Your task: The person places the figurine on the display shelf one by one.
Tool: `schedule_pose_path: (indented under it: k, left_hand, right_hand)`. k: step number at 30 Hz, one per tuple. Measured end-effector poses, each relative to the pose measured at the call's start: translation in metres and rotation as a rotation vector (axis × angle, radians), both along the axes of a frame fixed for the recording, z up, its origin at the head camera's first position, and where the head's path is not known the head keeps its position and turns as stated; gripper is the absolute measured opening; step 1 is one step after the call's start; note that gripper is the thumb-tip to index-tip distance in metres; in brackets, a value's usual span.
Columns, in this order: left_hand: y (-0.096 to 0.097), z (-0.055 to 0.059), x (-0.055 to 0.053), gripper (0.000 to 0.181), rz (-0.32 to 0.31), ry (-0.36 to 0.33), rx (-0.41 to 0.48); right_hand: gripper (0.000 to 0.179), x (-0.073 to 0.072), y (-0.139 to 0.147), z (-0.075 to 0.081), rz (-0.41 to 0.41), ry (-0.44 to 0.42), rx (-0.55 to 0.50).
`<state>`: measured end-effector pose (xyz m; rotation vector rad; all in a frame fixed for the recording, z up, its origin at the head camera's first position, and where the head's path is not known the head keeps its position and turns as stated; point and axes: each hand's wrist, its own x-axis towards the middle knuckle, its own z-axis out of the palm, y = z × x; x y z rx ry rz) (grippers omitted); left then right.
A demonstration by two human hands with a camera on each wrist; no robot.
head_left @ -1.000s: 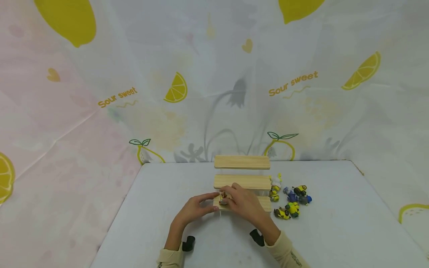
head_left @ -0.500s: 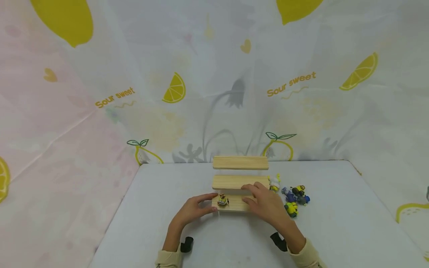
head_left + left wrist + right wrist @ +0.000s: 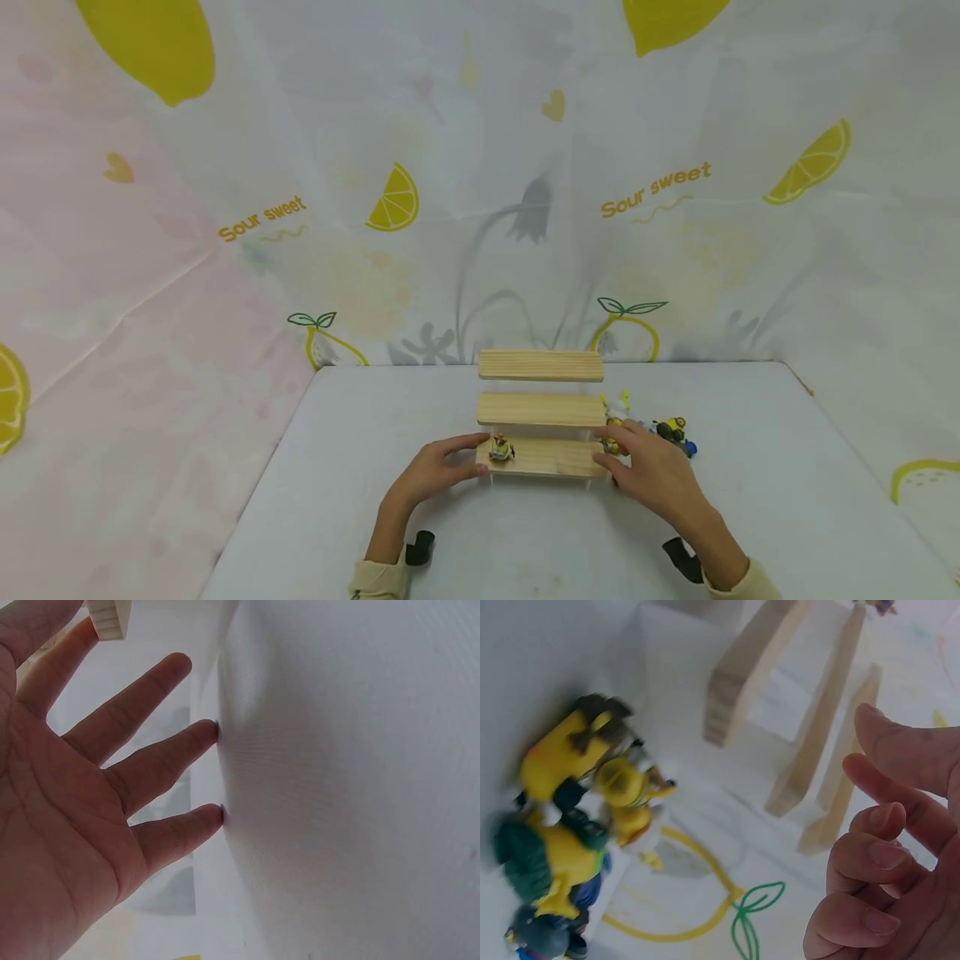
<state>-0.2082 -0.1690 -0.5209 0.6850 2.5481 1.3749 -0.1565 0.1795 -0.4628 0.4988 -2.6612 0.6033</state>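
Your counter (image 3: 360,408) runs L of the shelf (image 3: 540,409) & out front; its back edge is near the top board, & R side's tight w/ toy figures (image 3: 671,429) just beside. Shelf = 3 pale wood boards, stepped, long axis L–R. Small yellow-&-white toy (image 3: 501,449) stands on bottom board (image 3: 558,459) near L end; too small to tell which way it faces. Your L grip (image 3: 435,467) is spread at that end; your R grip (image 3: 652,471) has thumb & index apart by R end, other fingers curled.

Lemon-print backdrop (image 3: 480,125) with 2 orange captions (image 3: 657,186); white table (image 3: 787,508).
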Motion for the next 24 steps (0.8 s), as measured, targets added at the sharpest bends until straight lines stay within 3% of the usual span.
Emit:
schedule_pose_path:
  k: [4, 11, 24]
  left_hand:
    - [-0.001, 0.000, 0.001, 0.053, 0.003, 0.004, -0.003]
    - [0.000, 0.001, 0.001, 0.054, -0.009, 0.002, 0.008]
    - [-0.001, 0.001, 0.000, 0.053, -0.002, -0.003, -0.010]
  right_hand:
    - [0.033, 0.002, 0.013, -0.004, -0.032, -0.036, 0.019]
    - [0.038, 0.004, 0.032, -0.010, -0.120, -0.230, 0.026]
    - [0.063, -0.002, 0.059, -0.026, -0.232, -0.452, 0.130]
